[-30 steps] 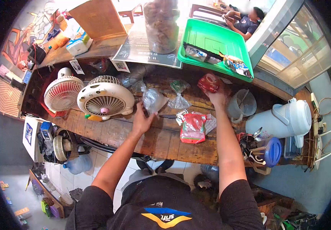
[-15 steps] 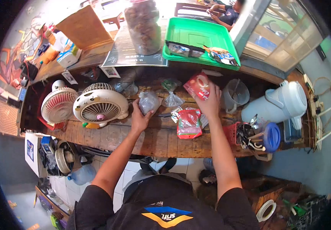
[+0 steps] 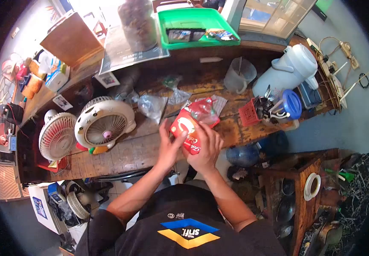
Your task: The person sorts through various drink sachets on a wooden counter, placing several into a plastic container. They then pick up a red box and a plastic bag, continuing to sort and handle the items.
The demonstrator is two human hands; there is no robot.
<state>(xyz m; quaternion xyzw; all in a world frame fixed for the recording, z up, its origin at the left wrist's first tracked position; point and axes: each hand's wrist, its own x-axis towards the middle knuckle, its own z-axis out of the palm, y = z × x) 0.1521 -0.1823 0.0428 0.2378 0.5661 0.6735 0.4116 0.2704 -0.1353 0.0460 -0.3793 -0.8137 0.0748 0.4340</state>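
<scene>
A red box (image 3: 187, 128) with white lettering is held close to the front of the wooden counter (image 3: 129, 155). My right hand (image 3: 205, 147) grips its right side and lower end. Along the box's left side lies my left hand (image 3: 168, 143), fingers apart, the thumb near the box. Just behind the box is a red plastic packet (image 3: 205, 112) with a clear part, over a printed paper. Farther left, a clear plastic bag (image 3: 150, 106) rests on the counter beside a smaller tied bag (image 3: 178, 96).
Two fans (image 3: 105, 123) stand at the left. A green tray (image 3: 197, 25) with packets and a tall jar (image 3: 137, 27) are on the upper ledge. At the right are a plastic pitcher (image 3: 238, 77), a pale blue jug (image 3: 289, 70) and a red basket (image 3: 248, 114) near utensils.
My right hand has brought the red box down and toward me. My left hand has let go of the clear bag and moved to the box. The view has turned and shifted.
</scene>
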